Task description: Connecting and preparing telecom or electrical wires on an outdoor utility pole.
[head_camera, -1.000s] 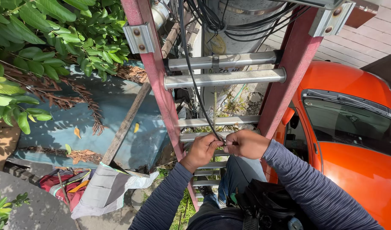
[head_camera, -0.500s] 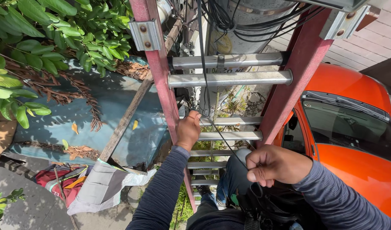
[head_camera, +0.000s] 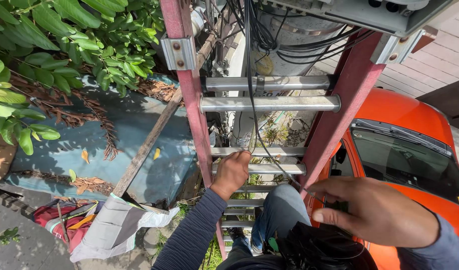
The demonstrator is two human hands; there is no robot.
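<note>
Head view, looking down a red ladder set against a pole. Compared with half a second earlier, the left hand sits at much the same spot by the left rail, while the right hand has drawn nearer the camera and further right, and its fist has loosened: the fingers now stretch out to the left. A second ago both hands met at the cable in front of the rungs; now they are well apart.

The left hand is closed, knuckles up, on the black cable just where it comes down to a rung; the sleeve runs down and left from the wrist. Whether it also grips the rung I cannot tell. The right hand is held flat, palm down, thumb underneath and fingers mostly straight, over a dark bag at the waist. The thin cable runs from the left hand down and right toward the right thumb; whether it is pinched there I cannot tell.

The cable hangs from the tangle of wires on the pole, passing in front of the upper rungs. An orange car stands to the right, leaves and a blue sheet to the left
</note>
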